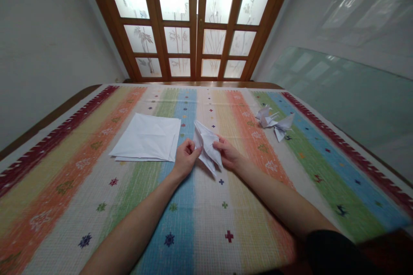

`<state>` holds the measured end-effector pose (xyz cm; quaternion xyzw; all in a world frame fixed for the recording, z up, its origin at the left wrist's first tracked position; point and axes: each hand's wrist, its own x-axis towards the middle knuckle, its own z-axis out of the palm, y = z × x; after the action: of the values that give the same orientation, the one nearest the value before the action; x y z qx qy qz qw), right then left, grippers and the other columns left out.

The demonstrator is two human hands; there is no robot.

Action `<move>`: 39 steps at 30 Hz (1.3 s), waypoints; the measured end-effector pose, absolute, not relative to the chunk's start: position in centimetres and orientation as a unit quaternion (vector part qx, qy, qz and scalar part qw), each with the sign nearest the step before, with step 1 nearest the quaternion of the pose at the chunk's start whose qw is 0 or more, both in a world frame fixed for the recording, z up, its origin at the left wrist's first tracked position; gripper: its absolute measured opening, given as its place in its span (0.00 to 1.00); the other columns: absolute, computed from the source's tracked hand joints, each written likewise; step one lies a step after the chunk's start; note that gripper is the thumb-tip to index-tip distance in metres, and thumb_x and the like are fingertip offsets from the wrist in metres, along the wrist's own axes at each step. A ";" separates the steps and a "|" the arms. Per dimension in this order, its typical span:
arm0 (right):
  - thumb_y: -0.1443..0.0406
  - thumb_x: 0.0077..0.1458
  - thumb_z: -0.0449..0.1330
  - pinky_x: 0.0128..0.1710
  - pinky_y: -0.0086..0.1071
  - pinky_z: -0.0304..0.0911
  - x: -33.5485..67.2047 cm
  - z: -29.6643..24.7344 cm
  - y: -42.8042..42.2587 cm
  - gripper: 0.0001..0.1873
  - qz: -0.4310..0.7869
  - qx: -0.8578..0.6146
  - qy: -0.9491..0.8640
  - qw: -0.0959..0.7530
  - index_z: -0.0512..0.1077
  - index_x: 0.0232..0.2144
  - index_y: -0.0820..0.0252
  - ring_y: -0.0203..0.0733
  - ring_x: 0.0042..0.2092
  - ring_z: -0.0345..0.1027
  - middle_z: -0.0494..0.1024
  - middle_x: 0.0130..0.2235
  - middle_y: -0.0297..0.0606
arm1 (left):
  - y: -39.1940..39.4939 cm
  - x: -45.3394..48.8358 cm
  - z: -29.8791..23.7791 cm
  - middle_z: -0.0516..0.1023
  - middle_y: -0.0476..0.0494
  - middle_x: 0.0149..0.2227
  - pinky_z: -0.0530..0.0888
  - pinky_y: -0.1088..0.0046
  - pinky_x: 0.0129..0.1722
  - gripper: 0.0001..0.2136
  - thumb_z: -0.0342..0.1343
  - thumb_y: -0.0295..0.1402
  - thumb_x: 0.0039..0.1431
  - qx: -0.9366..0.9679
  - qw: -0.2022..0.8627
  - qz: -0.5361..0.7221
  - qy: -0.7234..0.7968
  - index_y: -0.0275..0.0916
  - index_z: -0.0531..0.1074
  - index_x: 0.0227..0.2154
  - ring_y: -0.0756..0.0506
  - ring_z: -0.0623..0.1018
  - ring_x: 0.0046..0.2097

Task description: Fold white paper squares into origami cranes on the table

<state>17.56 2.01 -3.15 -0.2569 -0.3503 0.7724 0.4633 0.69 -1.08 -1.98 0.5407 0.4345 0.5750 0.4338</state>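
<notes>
A piece of folded white paper, with a pointed top and two narrow points toward me, is held between both hands over the middle of the table. My left hand pinches its left edge, thumb on the near face and the other fingers curled. On the opposite edge, my right hand grips it with thumb and fingers; some fingertips are hidden behind the paper. Left of my hands lies a small stack of white paper sheets. Finished-looking folded paper cranes rest to the right, close together.
A striped, patterned tablecloth covers the table. Beyond its far edge stand wooden doors with frosted panes. White walls flank both sides, and a pale glass panel leans along the right one.
</notes>
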 end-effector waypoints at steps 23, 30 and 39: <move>0.57 0.51 0.64 0.34 0.29 0.61 16.2 -1.9 -0.1 0.10 0.566 -0.299 -0.587 0.495 0.71 0.32 0.55 0.35 0.34 0.65 0.71 0.44 0.34 | -0.7 0.5 -2.6 0.70 0.53 0.21 0.63 0.75 0.26 0.16 0.68 0.41 0.37 0.475 0.545 0.552 0.417 0.37 0.68 0.20 0.52 0.66 0.24; 0.54 0.47 0.66 0.37 0.31 0.62 15.9 -1.7 0.4 0.16 0.639 -0.293 -0.477 0.528 0.67 0.21 0.58 0.38 0.37 0.66 0.73 0.38 0.35 | -0.9 0.5 -2.4 0.71 0.53 0.21 0.64 0.75 0.28 0.15 0.69 0.38 0.38 0.458 0.559 0.553 0.415 0.36 0.68 0.19 0.52 0.67 0.24; 0.54 0.33 0.73 0.32 0.30 0.60 15.6 -1.7 0.5 0.23 0.607 -0.297 -0.530 0.512 0.64 0.22 0.57 0.37 0.33 0.65 0.73 0.34 0.34 | -0.8 0.3 -2.7 0.71 0.53 0.22 0.65 0.76 0.28 0.11 0.65 0.35 0.40 0.458 0.529 0.576 0.423 0.36 0.70 0.23 0.52 0.67 0.25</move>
<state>15.64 0.50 -1.71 -0.2972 -0.5302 0.6067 0.5124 0.27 -0.76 -2.72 0.4578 0.4229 0.5756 0.5294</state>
